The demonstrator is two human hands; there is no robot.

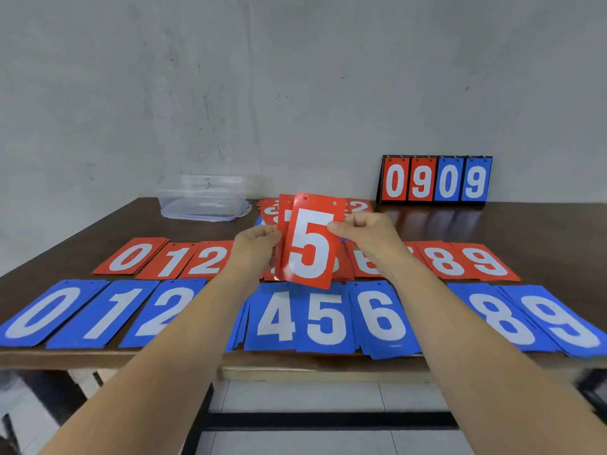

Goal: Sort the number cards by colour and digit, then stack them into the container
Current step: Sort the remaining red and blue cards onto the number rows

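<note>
Above the worktop [525,224] my left hand [258,239] grips a few red cards [285,211], my right hand [364,229] pinches the red 5 card [308,244] by its edge; I judge it thin, light, glossy, probably slippery

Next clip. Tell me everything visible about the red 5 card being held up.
The red 5 card is a glossy red rectangle, seemingly thin plastic, with a large white 5 and a punched hole near its top. It is held upright, slightly tilted, above the table. The right hand pinches its right edge; the left hand pinches a second red card fanned out behind it.
</note>
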